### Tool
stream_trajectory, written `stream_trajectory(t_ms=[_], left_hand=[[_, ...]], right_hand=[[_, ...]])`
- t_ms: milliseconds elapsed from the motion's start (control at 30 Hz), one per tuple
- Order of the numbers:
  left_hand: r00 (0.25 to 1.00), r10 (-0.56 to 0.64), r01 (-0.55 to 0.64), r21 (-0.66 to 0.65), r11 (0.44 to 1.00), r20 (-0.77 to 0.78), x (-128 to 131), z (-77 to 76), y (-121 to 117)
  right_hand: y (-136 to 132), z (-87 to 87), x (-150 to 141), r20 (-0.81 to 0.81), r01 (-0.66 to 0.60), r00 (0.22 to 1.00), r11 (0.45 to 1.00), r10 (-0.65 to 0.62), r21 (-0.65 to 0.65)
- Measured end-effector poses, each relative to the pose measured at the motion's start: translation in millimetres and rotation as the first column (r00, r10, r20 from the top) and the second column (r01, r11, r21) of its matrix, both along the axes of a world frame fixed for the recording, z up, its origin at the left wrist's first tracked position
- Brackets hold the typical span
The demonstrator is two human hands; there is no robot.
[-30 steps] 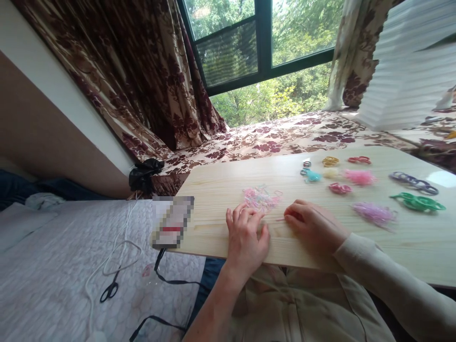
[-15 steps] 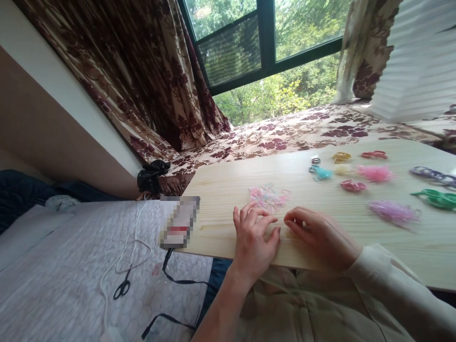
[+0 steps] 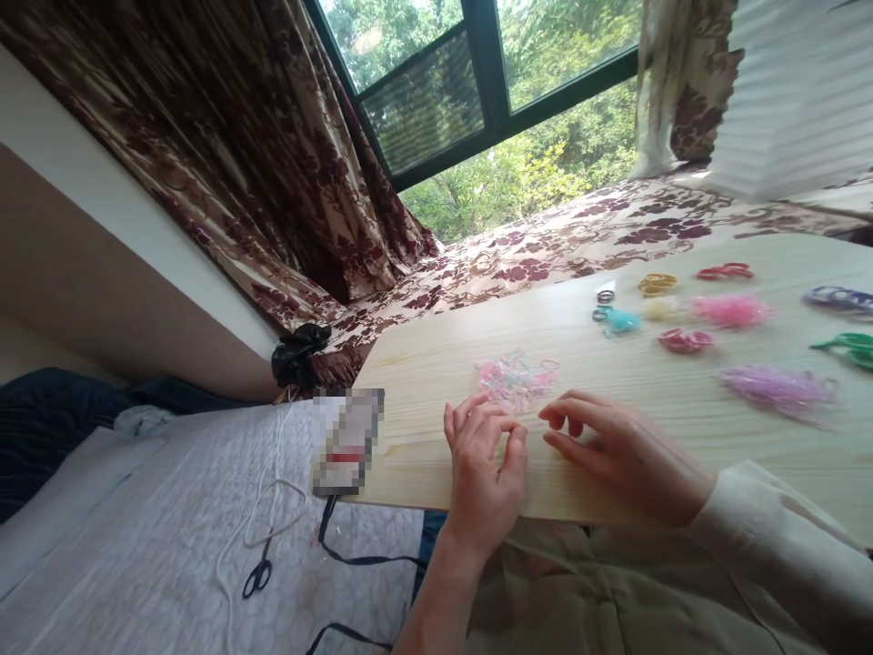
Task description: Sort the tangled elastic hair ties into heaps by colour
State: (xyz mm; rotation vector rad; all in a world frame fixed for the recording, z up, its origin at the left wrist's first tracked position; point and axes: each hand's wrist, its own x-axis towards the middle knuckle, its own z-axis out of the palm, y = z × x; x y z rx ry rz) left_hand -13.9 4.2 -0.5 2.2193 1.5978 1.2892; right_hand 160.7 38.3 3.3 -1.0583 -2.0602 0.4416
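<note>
A loose pile of small pastel elastic bands (image 3: 518, 377) lies on the pale wooden tabletop (image 3: 423, 364), just beyond my hands. My left hand (image 3: 486, 459) is at the near side of the pile, its thumb and index finger brought together in a pinch. Whatever is between those fingertips, if anything, is too small to make out. To its right, my right hand (image 3: 614, 446) rests on its side near the table's front edge. A gap shows between its thumb and curved fingers, and I see nothing held there.
Bundles of coloured bands lie rightward: pink (image 3: 733, 311), lilac (image 3: 777, 389), turquoise (image 3: 620, 320) and green (image 3: 852, 347). A blurred-out flat device (image 3: 349, 446) sits at the table's left corner. Black-handled scissors (image 3: 257, 575) and a white cable (image 3: 228, 546) lie on the quilted bed (image 3: 136, 537).
My right thumb has moved away from its fingers, widening the gap. My left thumb and index finger have drawn together. The whole view has tilted and shifted slightly.
</note>
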Motion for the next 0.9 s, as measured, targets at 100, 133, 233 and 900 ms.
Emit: stream_trajectory(t_ms=[100,133,233,900], left_hand=[[1.0,-0.012,0.012,0.009,1.0,0.003,0,0.5,0],[1.0,-0.019,0.019,0.015,1.0,0.006,0,0.6,0],[0.999,-0.039,0.039,0.027,0.999,0.007,-1,0.5,0],[0.999,-0.039,0.04,-0.017,0.999,0.037,-1,27.4,-17]], right_hand=[[-1,-1.2,-1,-0.034,0.009,0.999,1.0,-0.009,0.022],[-1,-1.3,-1,-0.037,0.005,0.999,1.0,-0.005,0.019],[-1,-0.6,-1,-0.031,-0.019,0.999,1.0,0.018,-0.012],[-13,8.3,-18,-0.36,-0.312,0.918,0.862,0.166,-0.398]])
